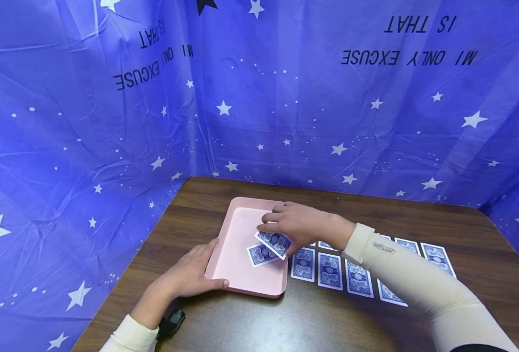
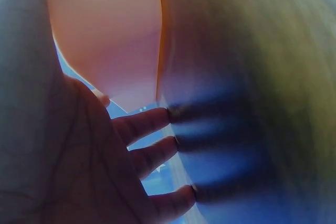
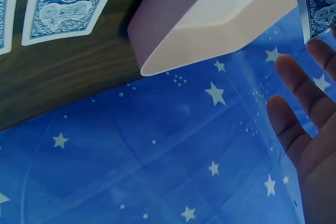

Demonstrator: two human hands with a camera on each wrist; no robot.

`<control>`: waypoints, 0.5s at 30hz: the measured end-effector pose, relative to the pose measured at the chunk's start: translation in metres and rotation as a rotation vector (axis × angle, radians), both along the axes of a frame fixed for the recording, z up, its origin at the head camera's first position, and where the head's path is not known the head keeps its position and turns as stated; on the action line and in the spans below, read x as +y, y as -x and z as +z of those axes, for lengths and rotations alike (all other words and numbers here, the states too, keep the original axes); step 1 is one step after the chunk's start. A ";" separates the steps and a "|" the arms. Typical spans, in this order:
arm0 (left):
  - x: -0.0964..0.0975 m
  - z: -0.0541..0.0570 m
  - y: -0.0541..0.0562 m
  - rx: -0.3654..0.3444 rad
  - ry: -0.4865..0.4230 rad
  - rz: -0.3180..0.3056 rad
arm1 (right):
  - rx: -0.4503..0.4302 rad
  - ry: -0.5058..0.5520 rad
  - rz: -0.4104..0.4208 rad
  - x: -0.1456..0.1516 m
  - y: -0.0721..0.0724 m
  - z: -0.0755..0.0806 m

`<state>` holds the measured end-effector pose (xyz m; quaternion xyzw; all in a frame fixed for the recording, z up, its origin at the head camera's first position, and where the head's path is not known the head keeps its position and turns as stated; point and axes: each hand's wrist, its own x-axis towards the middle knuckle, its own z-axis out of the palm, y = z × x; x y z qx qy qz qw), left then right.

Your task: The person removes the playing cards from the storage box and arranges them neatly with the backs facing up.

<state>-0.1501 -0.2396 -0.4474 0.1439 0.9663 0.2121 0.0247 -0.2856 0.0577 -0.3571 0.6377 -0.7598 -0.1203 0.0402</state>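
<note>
Over the right half of a pink tray (image 1: pixel 241 282), my right hand (image 1: pixel 299 222) pinches a blue-backed playing card (image 1: pixel 275 243) by its edges. Under it, a second blue-backed card (image 1: pixel 259 255) lies in the tray, partly covered by the held one. A corner of the pinched card (image 3: pixel 321 6) shows in the right wrist view, with some fingers (image 3: pixel 299 87) extended beside it. My left hand (image 1: pixel 193 269) rests against the tray's near left corner, its thumb along the front wall. In the left wrist view its fingers (image 2: pixel 152 156) reach out fairly straight, tips at the tabletop.
Right of the tray, several face-down cards (image 1: pixel 329 270) lie in two rows on the dark wooden table (image 1: pixel 329 313). The right forearm hides part of them. A blue curtain with white stars (image 1: pixel 285 122) hangs close behind and left of the table.
</note>
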 end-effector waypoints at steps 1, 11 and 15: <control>0.001 0.000 0.000 -0.002 0.003 -0.003 | 0.000 0.001 -0.012 0.003 -0.001 0.000; 0.003 0.000 0.000 -0.017 0.000 -0.004 | -0.022 0.043 -0.159 0.051 -0.016 -0.010; 0.003 0.000 -0.001 -0.012 -0.003 -0.002 | -0.017 0.088 -0.224 0.073 -0.025 -0.013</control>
